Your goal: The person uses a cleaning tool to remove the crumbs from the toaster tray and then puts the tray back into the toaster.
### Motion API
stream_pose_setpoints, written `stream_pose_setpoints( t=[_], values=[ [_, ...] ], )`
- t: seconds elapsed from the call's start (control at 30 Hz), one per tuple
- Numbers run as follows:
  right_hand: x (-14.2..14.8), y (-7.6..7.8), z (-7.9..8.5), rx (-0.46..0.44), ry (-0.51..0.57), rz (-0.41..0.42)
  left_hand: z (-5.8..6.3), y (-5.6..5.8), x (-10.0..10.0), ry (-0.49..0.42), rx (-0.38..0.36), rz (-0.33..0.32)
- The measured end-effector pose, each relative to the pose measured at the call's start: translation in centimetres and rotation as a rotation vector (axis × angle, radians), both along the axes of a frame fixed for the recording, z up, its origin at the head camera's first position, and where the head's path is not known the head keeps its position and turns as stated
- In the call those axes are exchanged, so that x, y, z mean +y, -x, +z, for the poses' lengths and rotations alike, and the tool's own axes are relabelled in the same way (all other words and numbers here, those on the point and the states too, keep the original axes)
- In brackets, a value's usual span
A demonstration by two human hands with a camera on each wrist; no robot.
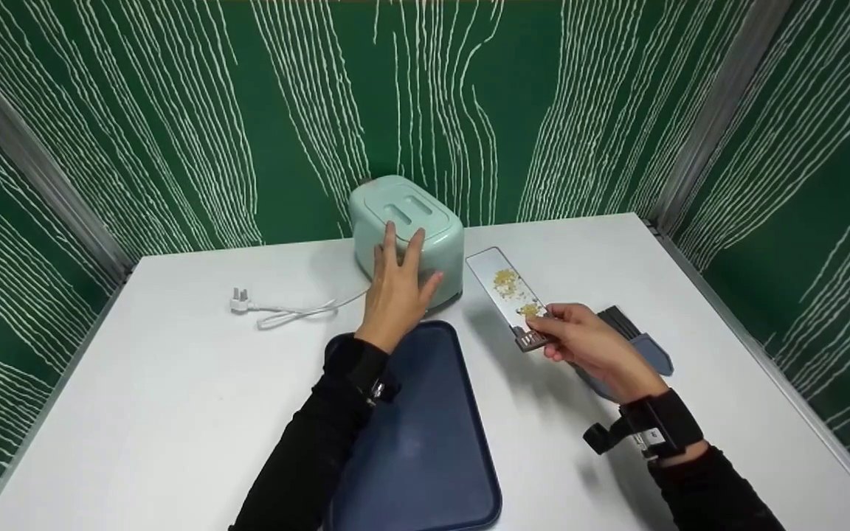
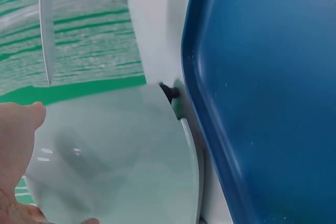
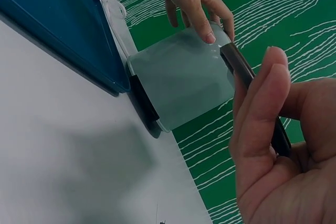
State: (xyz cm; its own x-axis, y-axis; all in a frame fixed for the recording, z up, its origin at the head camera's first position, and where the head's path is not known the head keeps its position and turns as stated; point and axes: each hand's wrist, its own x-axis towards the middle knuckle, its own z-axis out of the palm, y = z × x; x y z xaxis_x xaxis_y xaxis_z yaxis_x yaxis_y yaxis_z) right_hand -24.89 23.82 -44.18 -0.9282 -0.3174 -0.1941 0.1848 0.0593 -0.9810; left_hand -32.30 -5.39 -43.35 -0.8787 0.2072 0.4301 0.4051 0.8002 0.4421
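A mint-green toaster (image 1: 443,254) stands at the back of the table, two slots on its top. My left hand (image 1: 395,295) rests on its near end and top edge, fingers spread and fairly straight. In the left wrist view, the hand (image 2: 16,145) lies along the toaster's edge (image 2: 121,150). To the right of the toaster, my right hand (image 1: 591,343) pinches a crumb tray (image 1: 485,267) by its slotted dark end, thumb on top. Yellow crumbs (image 1: 506,282) lie on the metal plate. The right wrist view catches the crumb tray's dark edge (image 3: 240,65) between thumb and fingers.
A dark blue serving tray (image 1: 432,413) lies in front of the toaster. Left of it, the toaster's white cord ends in a plug (image 1: 240,301). Behind my right hand sits a blue-grey brush (image 1: 650,352) with dark bristles, partly hidden. Green walls enclose the white table (image 1: 196,383).
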Motion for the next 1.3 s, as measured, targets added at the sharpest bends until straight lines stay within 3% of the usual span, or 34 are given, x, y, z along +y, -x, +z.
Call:
stream_pose_setpoints(
  t=[0.33, 0.57, 0.77, 1.03, 1.3],
  values=[
    [-0.8, -0.3, 0.4, -0.008, 0.024, -0.013, 1.2, -3.0, 0.1, -0.022, -0.047, -0.013],
    [-1.5, -0.7, 0.9, -0.015, 0.032, -0.014, 1.2, -5.0, 0.5, -0.117, -0.120, -0.048],
    [-2.3, -1.1, 1.3, -0.003, 0.047, -0.008, 0.8, -6.0, 1.3, -0.229, -0.315, -0.142],
    [-3.6, -1.4, 1.4, 0.012, 0.065, 0.005, 0.3, -7.3, 2.7, -0.589, -0.668, -0.266],
    [-5.0, -1.9, 1.4, 0.023, 0.055, 0.010, -0.1, -8.4, 3.9, -0.795, -0.839, -0.310]
  ],
)
